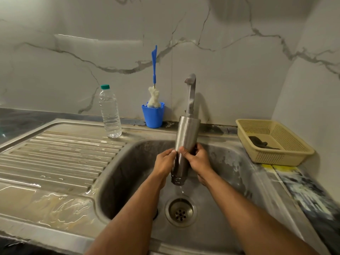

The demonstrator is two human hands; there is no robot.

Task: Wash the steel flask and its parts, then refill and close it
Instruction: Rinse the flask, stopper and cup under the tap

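Note:
The steel flask (186, 133) is held upside down over the sink basin (128, 173), its open threaded mouth pointing down, and water trickles from it toward the drain (180, 212). My left hand (164, 163) grips the flask's left side. My right hand (197, 159) grips its right side, thumb across the front. The tap (191, 92) stands right behind the flask. A dark part, perhaps the flask's lid, lies in the beige basket (276, 142) at the right.
A clear plastic water bottle (110, 112) with a green cap stands on the wet draining board (60, 159). A blue cup (153, 115) holds a bottle brush (154, 80) against the marble wall.

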